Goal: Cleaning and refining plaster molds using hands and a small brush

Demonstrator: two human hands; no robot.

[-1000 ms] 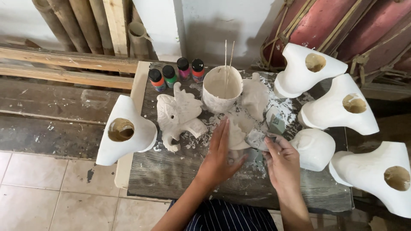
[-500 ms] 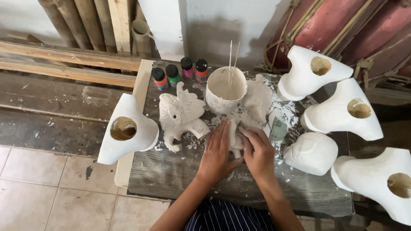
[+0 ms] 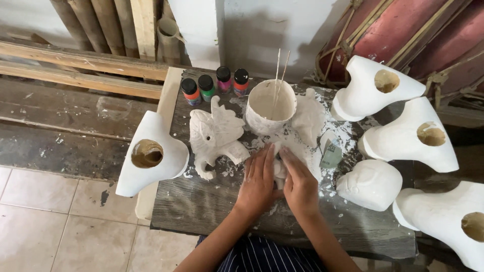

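Weathered grey wooden worktable (image 3: 212, 211) stood against the wall, dusted with white chips and powder.

4 large white plaster casts with round hollow openings ringed it: 1 at the left edge (image 3: 151, 156), 3 along the right side (image 3: 370, 88) (image 3: 416, 136) (image 3: 448, 216). A smaller rounded white plaster lump (image 3: 370, 184) sat between the right-hand ones and the person.

Mid-table: a white plaster elephant-like figure (image 3: 214, 136), standing, just left of the hands. Behind the hands, a white plaster-crusted cup (image 3: 269, 106) with 2 thin sticks (image 3: 279, 75) leaning in it. A folded grey-green scrap of abrasive paper (image 3: 331, 153) lay to the right in the dust. 4 small paint bottles (image 3: 215, 84) with black caps lined the far edge.

Left hand (image 3: 259, 181) and right hand (image 3: 301, 186) lay side by side, palms down, pressed over a small white plaster piece (image 3: 278, 174) on the table in front of the cup. Both hands were cupped around it, fingers partly curled; only a sliver of the piece showed between them, so its shape could not be told.

Judgement: the piece looked light, rigid, chalky and brittle, liable to chip at thin projections and shed dust that makes it slippery. Best taken by its thickest body, supported from both sides, not by any thin edge.
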